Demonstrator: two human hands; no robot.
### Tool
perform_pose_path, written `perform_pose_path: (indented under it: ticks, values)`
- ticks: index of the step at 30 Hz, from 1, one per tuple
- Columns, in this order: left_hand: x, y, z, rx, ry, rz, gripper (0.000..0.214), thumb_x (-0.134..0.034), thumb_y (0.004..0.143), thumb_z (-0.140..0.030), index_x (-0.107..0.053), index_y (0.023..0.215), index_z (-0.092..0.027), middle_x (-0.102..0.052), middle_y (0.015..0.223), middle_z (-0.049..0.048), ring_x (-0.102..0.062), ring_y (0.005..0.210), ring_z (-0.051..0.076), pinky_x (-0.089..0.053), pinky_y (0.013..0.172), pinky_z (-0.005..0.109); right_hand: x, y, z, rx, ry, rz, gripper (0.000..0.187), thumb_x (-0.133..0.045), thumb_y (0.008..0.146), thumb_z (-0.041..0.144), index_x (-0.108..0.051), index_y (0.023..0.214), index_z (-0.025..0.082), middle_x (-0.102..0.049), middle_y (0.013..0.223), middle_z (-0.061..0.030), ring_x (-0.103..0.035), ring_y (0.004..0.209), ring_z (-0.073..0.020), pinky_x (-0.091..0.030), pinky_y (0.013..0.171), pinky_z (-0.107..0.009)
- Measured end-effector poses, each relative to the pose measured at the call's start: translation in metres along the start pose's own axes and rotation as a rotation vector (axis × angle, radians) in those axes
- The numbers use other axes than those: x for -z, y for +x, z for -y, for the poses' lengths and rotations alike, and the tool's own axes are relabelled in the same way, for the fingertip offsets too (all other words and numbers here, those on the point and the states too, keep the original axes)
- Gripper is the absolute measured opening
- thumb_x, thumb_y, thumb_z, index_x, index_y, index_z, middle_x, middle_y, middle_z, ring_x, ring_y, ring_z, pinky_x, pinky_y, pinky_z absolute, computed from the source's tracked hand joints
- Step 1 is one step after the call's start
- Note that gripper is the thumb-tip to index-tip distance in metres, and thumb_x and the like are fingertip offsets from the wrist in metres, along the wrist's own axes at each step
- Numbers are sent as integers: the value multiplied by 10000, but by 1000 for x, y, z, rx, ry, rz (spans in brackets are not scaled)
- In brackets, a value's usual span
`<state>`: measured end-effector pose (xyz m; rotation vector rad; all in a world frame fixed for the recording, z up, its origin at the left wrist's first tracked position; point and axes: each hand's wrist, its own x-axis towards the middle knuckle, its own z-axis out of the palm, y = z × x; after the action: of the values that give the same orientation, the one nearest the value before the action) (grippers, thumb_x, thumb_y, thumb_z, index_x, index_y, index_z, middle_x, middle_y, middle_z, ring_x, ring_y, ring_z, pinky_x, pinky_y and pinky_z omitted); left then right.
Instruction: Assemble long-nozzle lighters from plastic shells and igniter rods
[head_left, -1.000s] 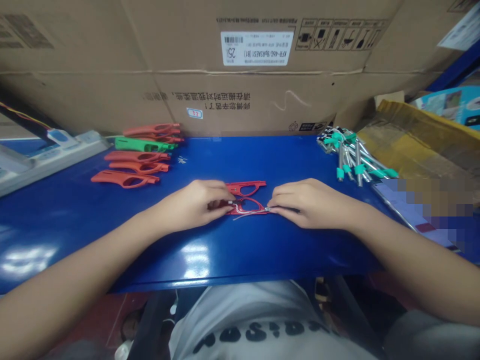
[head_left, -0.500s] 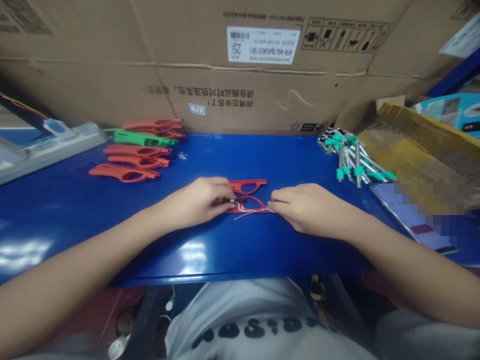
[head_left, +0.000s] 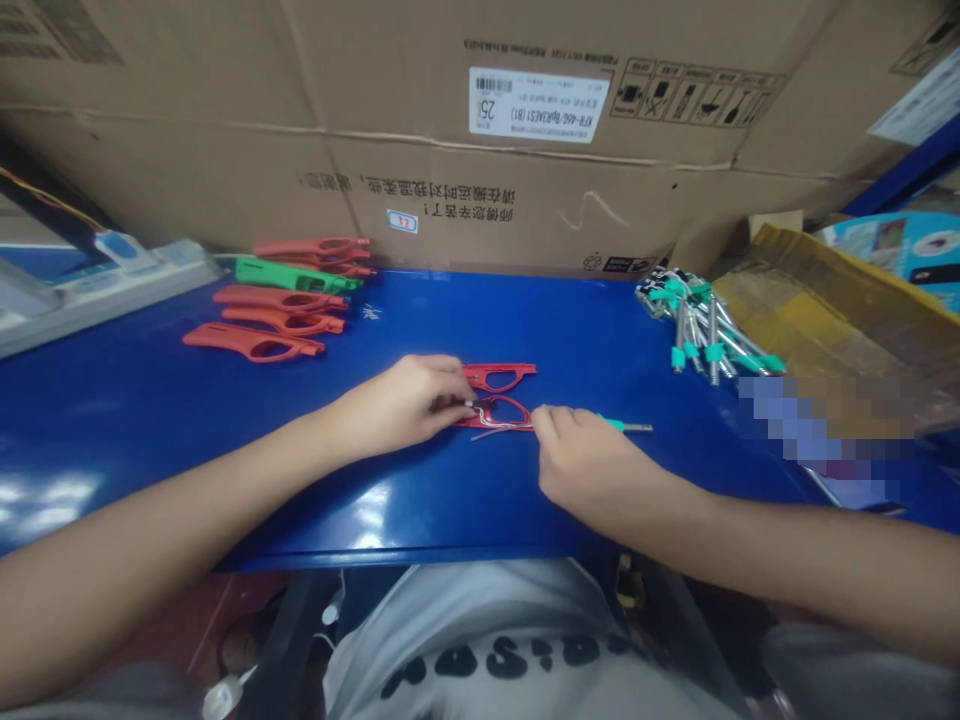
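Two red plastic handle shells lie mid-table, one point(head_left: 501, 375) behind the other point(head_left: 499, 413). My left hand point(head_left: 409, 402) rests on the near shell's left end, fingers pinched closed on it beside a small metal piece and thin white wires point(head_left: 491, 428). My right hand point(head_left: 581, 462) sits at the shell's right end, fingers curled, fingertips touching the wires. Just beyond the right hand a metal rod with a teal collar point(head_left: 626, 426) lies on the blue table point(head_left: 465, 500).
Several orange handle shells point(head_left: 255, 342) and a green one point(head_left: 289, 274) lie at the back left. A pile of metal rods with teal collars point(head_left: 701, 325) sits at the back right. Big cardboard boxes point(head_left: 465, 130) wall the far edge; a white tray point(head_left: 90, 290) stands left.
My right hand has pulled back toward me from the shell's right end, uncovering the teal-collared rod on the table. The left hand has stayed on the shell.
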<state>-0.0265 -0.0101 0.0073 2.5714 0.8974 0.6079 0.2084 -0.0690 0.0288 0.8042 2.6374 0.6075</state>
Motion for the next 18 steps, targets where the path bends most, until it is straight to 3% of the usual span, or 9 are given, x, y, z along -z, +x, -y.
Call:
perform_pose_path:
  ticks: [3, 6, 13, 18]
  values:
    - [0, 0, 0, 8, -4, 0, 102, -672, 900, -150, -763, 944, -157, -703, 901, 52, -675, 756, 141, -524, 705, 239, 6, 4, -10, 56, 77, 69, 195, -575, 793, 28, -749, 736, 96, -666, 815, -187, -639, 750, -277, -277, 553, -329]
    - [-1, 0, -1, 17, -4, -13, 87, -673, 904, -164, -759, 914, -156, -697, 877, 48, -671, 737, 138, -521, 698, 239, 6, 7, -27, 77, 199, 51, 141, -615, 824, 124, -733, 747, 115, -666, 788, -151, -627, 736, -242, -277, 578, -334]
    - [-13, 0, -5, 61, 31, -111, 96, -679, 921, -199, -761, 923, -148, -688, 880, 54, -661, 730, 143, -522, 702, 255, -26, 17, -49, -191, 411, -300, 243, -507, 996, 289, -714, 1003, 162, -725, 1000, -94, -645, 857, -211, -369, 670, -324]
    - [-17, 0, -6, 45, 10, -130, 102, -676, 927, -179, -768, 958, -149, -687, 875, 49, -668, 751, 144, -522, 701, 246, -44, 23, -49, -152, 784, -472, 131, -618, 960, 293, -672, 1044, 209, -717, 1049, -48, -642, 964, -189, -452, 781, -284]
